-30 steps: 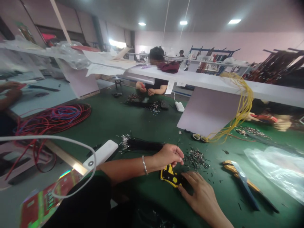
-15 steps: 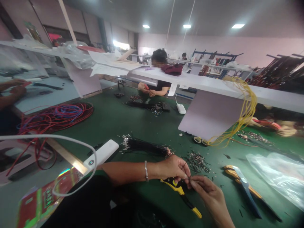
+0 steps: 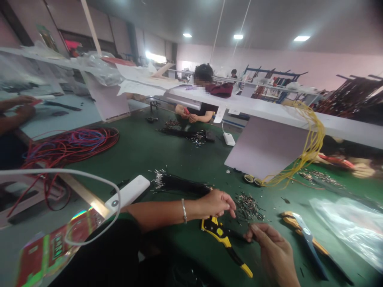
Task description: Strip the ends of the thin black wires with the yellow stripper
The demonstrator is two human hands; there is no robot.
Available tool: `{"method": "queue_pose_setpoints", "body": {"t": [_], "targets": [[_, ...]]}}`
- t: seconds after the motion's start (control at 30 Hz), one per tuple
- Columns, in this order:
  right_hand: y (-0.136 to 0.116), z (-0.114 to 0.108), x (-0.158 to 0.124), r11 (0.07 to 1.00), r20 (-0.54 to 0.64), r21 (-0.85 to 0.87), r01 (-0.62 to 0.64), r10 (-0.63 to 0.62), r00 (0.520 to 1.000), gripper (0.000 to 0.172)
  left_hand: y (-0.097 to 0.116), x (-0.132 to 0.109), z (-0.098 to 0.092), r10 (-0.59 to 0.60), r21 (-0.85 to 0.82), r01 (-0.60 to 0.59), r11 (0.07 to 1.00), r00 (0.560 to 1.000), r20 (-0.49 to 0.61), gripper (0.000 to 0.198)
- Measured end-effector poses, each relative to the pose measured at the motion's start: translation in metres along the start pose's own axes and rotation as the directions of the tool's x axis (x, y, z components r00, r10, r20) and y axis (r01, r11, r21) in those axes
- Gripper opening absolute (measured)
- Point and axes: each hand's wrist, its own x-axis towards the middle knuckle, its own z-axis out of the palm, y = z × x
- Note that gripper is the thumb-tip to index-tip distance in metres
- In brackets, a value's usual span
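View: from the head camera, a green-matted worktop (image 3: 167, 159) is looked down on.
Left hand (image 3: 216, 203): it is curled loosely just above the wire stripper; whether anything is gripped cannot be told.
Right hand (image 3: 273, 253): thumb and forefinger are drawn close together beside the stripper; a thin wire may be pinched, but this cannot be told.
Wire stripper (image 3: 218, 232): yellow and black, it is laid near the worktop's near edge, between the hands, apparently within reach of both.
Terminals (image 3: 248, 207): a loose heap of small metal pieces is left just beyond the hands, seemingly for easy picking.
Wire bundle (image 3: 179, 183): black wires are laid side by side, metal-tipped ends together, left of the heap.
Open room: bare mat is left beyond the bundle, towards the far side.
Right side: a yellow-and-blue hand tool (image 3: 306, 239) and a clear plastic bag (image 3: 344, 227) are placed well apart from the hands.
Rest: a red-and-blue wire coil (image 3: 72, 145) is laid at the left; yellow wires (image 3: 312, 147) hang from a white shelf (image 3: 269, 113); a co-worker's hands (image 3: 191, 116) are seen across the worktop.
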Motion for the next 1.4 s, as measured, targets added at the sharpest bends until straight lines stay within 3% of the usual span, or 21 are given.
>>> {"method": "queue_pose_setpoints", "body": {"t": [0.13, 0.23, 0.37, 0.5, 0.57, 0.7, 0.8, 0.9, 1.03, 1.13, 1.27, 1.33, 1.4], "targets": [[-0.001, 0.000, 0.000, 1.000, 0.018, 0.006, 0.005, -0.005, 1.000, 0.033, -0.009, 0.000, 0.002, -0.011, 0.176, -0.026, 0.984, 0.979, 0.202, 0.012], [-0.004, 0.002, -0.001, 1.000, 0.012, 0.006, 0.020, -0.020, 1.000, 0.033, -0.012, -0.002, 0.004, -0.027, 0.200, -0.016, 0.980, 0.977, 0.209, 0.009], [-0.005, 0.004, -0.001, 0.997, 0.012, -0.059, 0.052, -0.052, 0.999, 0.035, -0.010, -0.002, 0.005, -0.003, 0.225, -0.017, 0.974, 0.996, 0.090, 0.008], [0.007, 0.005, 0.000, 0.935, 0.016, -0.339, 0.104, -0.104, 0.994, 0.031, -0.002, 0.003, -0.001, 0.086, 0.124, -0.073, 0.990, 0.991, -0.101, 0.008], [0.014, 0.007, -0.001, 0.845, 0.163, -0.487, 0.221, -0.161, 0.973, 0.027, 0.004, 0.005, -0.005, 0.102, 0.081, -0.090, 0.993, 0.982, -0.160, 0.006], [0.021, 0.013, -0.010, 0.504, 0.479, -0.675, 0.539, -0.257, 0.839, 0.035, 0.015, 0.001, -0.009, 0.118, 0.074, -0.103, 0.992, 0.962, -0.248, 0.007], [0.024, 0.015, -0.014, 0.323, 0.539, -0.725, 0.609, -0.285, 0.793, 0.046, 0.020, -0.003, -0.008, 0.087, 0.056, -0.075, 0.996, 0.958, -0.272, 0.006], [0.027, 0.016, -0.015, 0.261, 0.549, -0.743, 0.616, -0.290, 0.784, 0.047, 0.021, -0.005, -0.007, 0.084, 0.043, -0.075, 0.996, 0.960, -0.268, 0.005], [0.031, 0.013, -0.010, 0.350, 0.483, -0.752, 0.559, -0.286, 0.828, 0.043, 0.023, -0.005, -0.008, 0.075, 0.022, -0.072, 0.997, 0.954, -0.291, 0.005], [0.029, 0.003, -0.001, 0.571, 0.379, -0.695, 0.436, -0.223, 0.898, 0.041, 0.026, -0.005, -0.010, 0.080, -0.018, -0.090, 0.996, 0.946, -0.313, 0.006], [0.012, -0.010, 0.012, 0.913, 0.323, -0.397, 0.095, 0.042, 0.945, 0.037, 0.031, -0.004, -0.015, 0.095, -0.075, -0.131, 0.989, 0.928, -0.359, 0.005], [0.001, -0.011, 0.012, 0.977, 0.286, -0.215, -0.003, 0.066, 0.956, 0.040, 0.033, -0.004, -0.017, 0.101, -0.084, -0.141, 0.986, 0.926, -0.364, 0.006], [-0.009, -0.007, 0.008, 0.999, 0.240, -0.050, 0.003, 0.009, 0.971, 0.042, 0.034, -0.003, -0.018, 0.110, -0.077, -0.150, 0.986, 0.918, -0.382, 0.006]]}}
